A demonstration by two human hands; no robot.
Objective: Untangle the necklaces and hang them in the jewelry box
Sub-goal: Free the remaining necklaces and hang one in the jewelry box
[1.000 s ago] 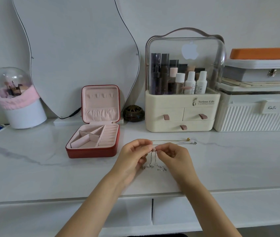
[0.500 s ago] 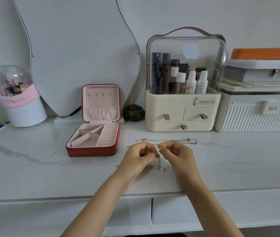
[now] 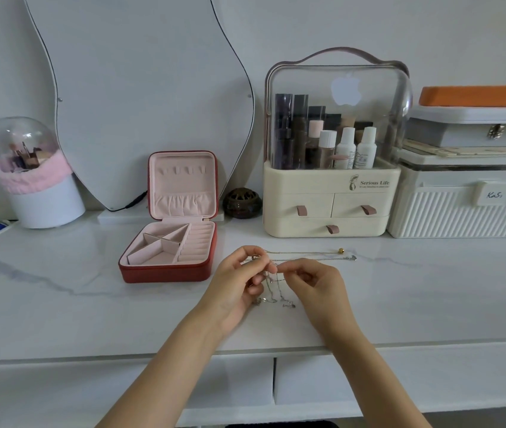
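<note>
Near the surface's (image 3: 60, 304) front edge, your left hand (image 3: 233, 291) and right hand (image 3: 313, 285) pinched the tangled necklaces (image 3: 273, 288); nothing hung in the open jewelry box (image 3: 168, 270) at left.

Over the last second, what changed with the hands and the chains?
Little. Both hands, left hand and right hand, dipped toward the table, then lifted slightly, pinching the tangled chains throughout; loops hang to the tabletop. The stretched necklaces behind and the open jewelry box stayed put.
</note>
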